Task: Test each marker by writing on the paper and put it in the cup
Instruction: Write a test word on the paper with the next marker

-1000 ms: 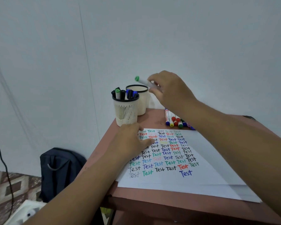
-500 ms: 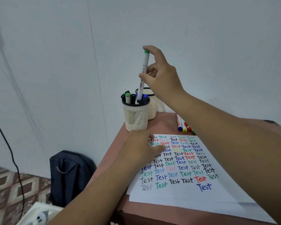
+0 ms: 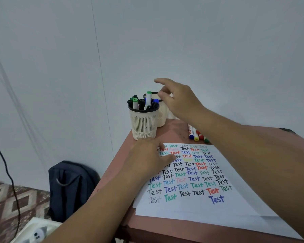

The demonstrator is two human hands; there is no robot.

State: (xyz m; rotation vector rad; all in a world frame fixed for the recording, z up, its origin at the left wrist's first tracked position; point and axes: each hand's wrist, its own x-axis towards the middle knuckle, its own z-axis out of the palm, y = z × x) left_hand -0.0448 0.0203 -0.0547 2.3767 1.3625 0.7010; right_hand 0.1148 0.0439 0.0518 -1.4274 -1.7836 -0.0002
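Right hand (image 3: 180, 98) is held above the 2 cups, fingers spread and loose, nothing gripped. Green-capped marker (image 3: 148, 97) is stood upright in the front cup (image 3: 144, 123) among other markers. Left hand (image 3: 150, 157) is laid flat on the paper (image 3: 191, 204), fingers straight. Loose markers (image 3: 196, 135) are seen on the worktop (image 3: 172, 130), count unclear behind the right forearm.

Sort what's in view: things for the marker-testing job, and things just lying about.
For the job:
paper
front cup holding tested markers
loose markers on the table
left hand resting on the paper
right hand, empty, above the cups

Lying about:
rear cup
backpack
cable
white object on the floor
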